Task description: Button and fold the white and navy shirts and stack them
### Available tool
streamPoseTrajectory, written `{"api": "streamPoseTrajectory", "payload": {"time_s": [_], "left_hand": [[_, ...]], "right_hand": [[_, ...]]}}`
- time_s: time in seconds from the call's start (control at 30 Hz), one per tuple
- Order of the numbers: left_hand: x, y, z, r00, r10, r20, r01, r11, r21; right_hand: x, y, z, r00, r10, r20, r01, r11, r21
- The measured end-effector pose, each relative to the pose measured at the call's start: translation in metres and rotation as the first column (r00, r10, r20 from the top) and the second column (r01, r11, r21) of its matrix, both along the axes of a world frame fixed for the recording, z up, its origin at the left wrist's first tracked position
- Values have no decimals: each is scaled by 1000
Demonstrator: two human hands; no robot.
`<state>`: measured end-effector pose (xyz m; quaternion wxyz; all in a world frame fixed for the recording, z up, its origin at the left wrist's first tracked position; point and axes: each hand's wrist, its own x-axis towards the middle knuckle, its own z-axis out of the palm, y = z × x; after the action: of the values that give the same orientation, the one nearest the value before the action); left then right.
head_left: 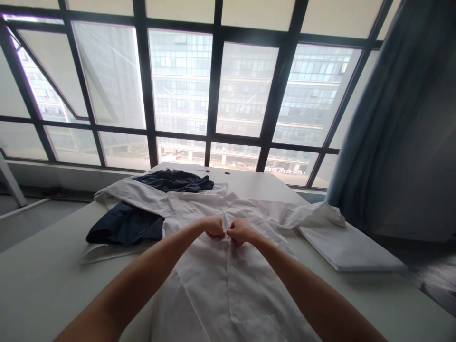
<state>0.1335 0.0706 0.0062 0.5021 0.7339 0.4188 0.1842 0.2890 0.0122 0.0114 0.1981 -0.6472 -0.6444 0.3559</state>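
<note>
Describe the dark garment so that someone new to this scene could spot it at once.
On the pale table under the big window, look left of both hands, the left hand and right hand, pinching the white shirt. The navy garment lies crumpled under that shirt's sleeve, the only dark cloth there.

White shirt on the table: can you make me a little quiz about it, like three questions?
1. True or false: both hands pinch the white shirt at its front middle strip.
2. What lies left of the shirt? A) dark blue garment B) red towel C) shoes
3. Which hand is nearer the flat white board?

Key:
1. True: left hand and right hand meet there.
2. A, dark blue garment.
3. The right hand.
</note>
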Motion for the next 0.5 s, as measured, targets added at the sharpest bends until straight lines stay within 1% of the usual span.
{"api": "streamPoseTrajectory", "payload": {"time_s": [0.07,0.1,0.17,0.27,0.37,0.5], "left_hand": [[-4,-3,3,996,-45,-73,40,997,-69],[-6,-5,3,995,-50,-82,42,994,-101],[-9,-13,2,999,-24,-27,19,985,-172],[-9,-25,-6,991,77,107,-48,967,-250],[-6,-33,-14,978,129,167,-92,973,-213],[-6,-35,-18,974,138,183,-105,978,-179]], "right_hand": [[1,-5,1,994,-2,-113,6,999,31],[2,-7,0,985,3,-175,6,999,51],[2,-11,-6,965,16,-262,9,996,92],[2,-13,-21,938,-1,-346,61,985,160],[2,-12,-35,913,-10,-407,100,975,199],[3,-13,-39,892,16,-452,84,976,200]]}}
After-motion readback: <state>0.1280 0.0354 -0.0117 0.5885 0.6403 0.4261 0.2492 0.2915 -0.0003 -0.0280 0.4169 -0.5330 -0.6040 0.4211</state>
